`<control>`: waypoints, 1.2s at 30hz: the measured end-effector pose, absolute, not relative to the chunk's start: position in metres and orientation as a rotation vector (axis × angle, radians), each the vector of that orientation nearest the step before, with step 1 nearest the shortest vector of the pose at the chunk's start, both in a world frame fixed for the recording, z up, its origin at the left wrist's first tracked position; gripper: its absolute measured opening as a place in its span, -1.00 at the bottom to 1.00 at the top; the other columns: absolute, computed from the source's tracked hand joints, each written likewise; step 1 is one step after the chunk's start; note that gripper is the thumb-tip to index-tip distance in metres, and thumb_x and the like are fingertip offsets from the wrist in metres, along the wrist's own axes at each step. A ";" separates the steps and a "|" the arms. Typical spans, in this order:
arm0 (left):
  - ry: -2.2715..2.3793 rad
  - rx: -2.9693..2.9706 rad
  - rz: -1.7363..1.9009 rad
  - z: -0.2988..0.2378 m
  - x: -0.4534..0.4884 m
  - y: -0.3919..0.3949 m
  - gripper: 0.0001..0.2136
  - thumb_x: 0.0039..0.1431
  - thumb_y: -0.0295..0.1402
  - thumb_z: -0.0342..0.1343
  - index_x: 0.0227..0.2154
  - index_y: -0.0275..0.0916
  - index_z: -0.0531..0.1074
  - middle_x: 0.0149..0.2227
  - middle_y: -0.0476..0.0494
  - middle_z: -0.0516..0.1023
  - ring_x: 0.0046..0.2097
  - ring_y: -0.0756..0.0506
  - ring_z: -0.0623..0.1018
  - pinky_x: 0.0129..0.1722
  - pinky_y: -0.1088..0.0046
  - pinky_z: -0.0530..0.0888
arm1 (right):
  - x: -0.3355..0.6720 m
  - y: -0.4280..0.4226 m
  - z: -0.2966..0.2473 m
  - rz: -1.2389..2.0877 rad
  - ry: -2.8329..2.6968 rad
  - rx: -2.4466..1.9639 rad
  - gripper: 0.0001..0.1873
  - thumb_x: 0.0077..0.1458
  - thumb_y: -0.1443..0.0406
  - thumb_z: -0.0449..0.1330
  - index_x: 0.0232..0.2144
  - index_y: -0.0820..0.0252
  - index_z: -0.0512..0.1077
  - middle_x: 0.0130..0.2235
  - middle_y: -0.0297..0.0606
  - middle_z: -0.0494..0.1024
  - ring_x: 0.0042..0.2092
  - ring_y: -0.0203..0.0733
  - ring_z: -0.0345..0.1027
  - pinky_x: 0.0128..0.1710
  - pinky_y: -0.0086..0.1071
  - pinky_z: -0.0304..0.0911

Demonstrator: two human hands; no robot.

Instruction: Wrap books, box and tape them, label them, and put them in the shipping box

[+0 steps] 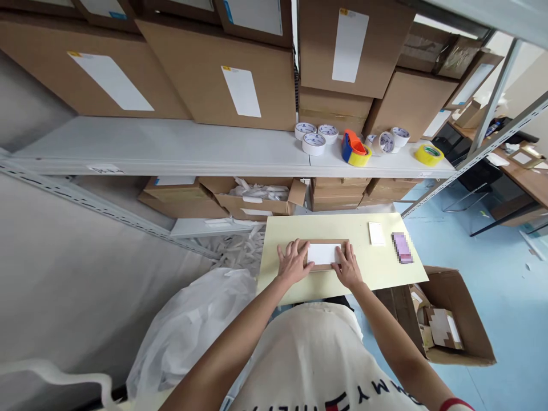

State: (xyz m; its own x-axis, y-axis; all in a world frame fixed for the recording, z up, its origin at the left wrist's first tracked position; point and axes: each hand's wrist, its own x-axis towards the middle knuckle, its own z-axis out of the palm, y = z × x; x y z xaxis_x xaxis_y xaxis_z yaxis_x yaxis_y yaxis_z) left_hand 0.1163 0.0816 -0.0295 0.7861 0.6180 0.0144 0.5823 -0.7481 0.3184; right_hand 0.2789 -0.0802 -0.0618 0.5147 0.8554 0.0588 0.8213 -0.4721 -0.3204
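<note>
A small flat brown cardboard box (pixel 323 244) with a white label (pixel 323 254) on top lies on a pale yellow table (pixel 299 231). My left hand (pixel 293 262) rests on the box's left end, fingers spread flat. My right hand (pixel 349 267) lies on its right end, fingers stretched over the edge beside the label. Both hands press on the box and neither grips it.
A white card (pixel 377 233) and a blurred purple item (pixel 402 248) lie on the table's right. The shelf (pixel 171 148) behind holds tape rolls (pixel 314 143), a tape dispenser (pixel 355 149) and large boxes. An open carton (pixel 454 319) stands right, a white plastic bag (pixel 192 325) left.
</note>
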 end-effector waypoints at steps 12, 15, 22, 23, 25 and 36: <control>1.080 2.451 -0.037 -0.040 0.115 0.088 -0.19 0.14 0.01 0.05 0.38 -0.12 -0.10 0.43 -0.40 -0.27 0.40 -0.49 -0.11 0.22 -0.31 -0.04 | 0.286 -0.083 -0.074 0.389 -1.158 -2.398 -0.21 0.22 0.08 0.09 0.37 0.18 -0.08 0.41 0.16 -0.24 0.39 0.22 -0.12 0.12 0.03 0.23; 1.191 2.237 0.025 -0.056 0.105 0.089 -0.12 0.14 0.07 0.02 0.39 -0.17 -0.25 0.43 -0.43 -0.30 0.40 -0.46 -0.09 0.21 -0.26 0.06 | 0.287 -0.094 -0.082 0.462 -0.973 -2.411 -0.08 0.23 0.01 0.05 0.39 0.28 -0.31 0.40 0.26 -0.24 0.37 0.19 -0.06 0.08 -0.03 0.28; 1.147 1.843 0.048 -0.067 0.090 0.095 -0.11 0.13 0.16 -0.05 0.38 -0.28 -0.15 0.37 -0.39 0.06 0.35 -0.31 0.19 0.19 0.24 0.29 | 0.310 -0.110 -0.072 0.699 -0.734 -2.290 0.06 0.13 -0.20 0.00 0.39 0.28 -0.31 0.42 0.05 -0.20 0.44 0.04 -0.40 0.30 -0.08 -0.03; 1.151 1.824 0.001 -0.063 0.092 0.095 -0.13 0.14 0.16 -0.06 0.37 -0.26 -0.11 0.36 -0.35 0.11 0.33 -0.29 0.22 0.18 0.27 0.29 | 0.313 -0.108 -0.065 0.750 -0.687 -2.259 0.05 0.12 -0.21 0.00 0.39 0.26 -0.26 0.43 0.01 -0.18 0.44 0.02 -0.39 0.33 -0.10 -0.11; 1.174 1.807 -0.071 -0.055 0.099 0.094 -0.17 0.14 0.16 -0.06 0.35 -0.25 -0.03 0.32 -0.33 0.23 0.29 -0.29 0.30 0.15 0.29 0.32 | 0.317 -0.098 -0.050 0.858 -0.591 -2.204 0.02 0.11 -0.22 -0.02 0.39 0.23 -0.17 0.41 -0.04 -0.07 0.43 0.02 -0.28 0.35 -0.12 -0.15; 1.266 2.001 -0.216 -0.042 0.120 0.087 -0.38 0.08 0.11 0.04 0.07 -0.24 0.33 0.04 -0.33 0.55 0.07 -0.32 0.52 -0.11 0.30 0.42 | 0.299 -0.066 -0.035 0.955 -0.448 -2.306 0.13 -0.19 -0.03 0.36 0.32 0.18 -0.03 0.09 0.16 0.44 -0.05 0.17 0.44 -0.45 -0.23 0.48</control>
State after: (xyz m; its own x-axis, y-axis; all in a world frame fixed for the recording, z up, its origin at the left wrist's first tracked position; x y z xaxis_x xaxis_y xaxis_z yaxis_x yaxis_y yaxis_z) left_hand 0.1199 0.0867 -0.0418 0.4978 0.7088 -0.4998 0.8344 -0.2343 0.4989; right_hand 0.2991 -0.0659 -0.0352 0.6847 0.5073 -0.5233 0.0783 -0.7650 -0.6393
